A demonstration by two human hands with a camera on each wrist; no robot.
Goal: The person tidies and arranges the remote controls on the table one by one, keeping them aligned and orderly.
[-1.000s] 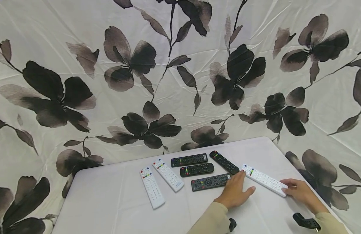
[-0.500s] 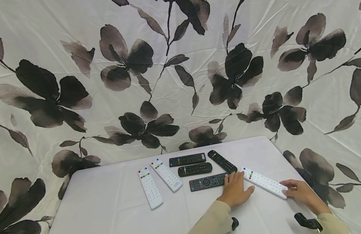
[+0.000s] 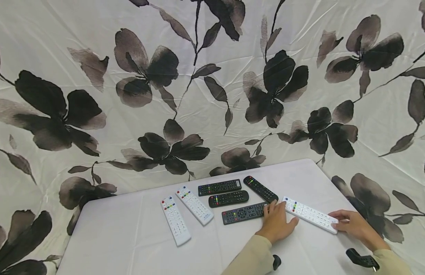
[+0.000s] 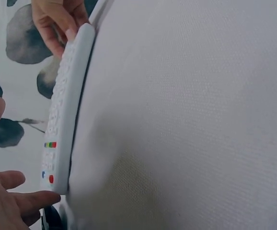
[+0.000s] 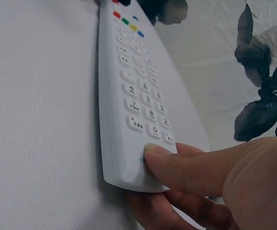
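A long white remote [image 3: 310, 214] lies slantwise on the white table [image 3: 130, 229] at the right. My right hand [image 3: 348, 223] pinches its near end: the thumb [image 5: 186, 167] presses on top by the lowest keys, with fingers underneath. My left hand [image 3: 277, 223] rests flat on the cloth with relaxed fingers. Its fingertips sit by the remote's far end and by the end of a black remote [image 3: 244, 213]. In the left wrist view the white remote [image 4: 64, 110] shows edge-on, with a left fingertip [image 4: 33, 199] against its end with the coloured buttons.
Three more black remotes [image 3: 228, 198] lie in a cluster behind the left hand. Two white remotes [image 3: 175, 220] lie further left. The table's right edge [image 3: 339, 194] runs close to the right hand. A flowered cloth [image 3: 198, 95] hangs behind the table.
My left hand has slid slightly left, away from the white remote's tip and toward the nearest black remote. The right hand keeps its pinch on the remote.
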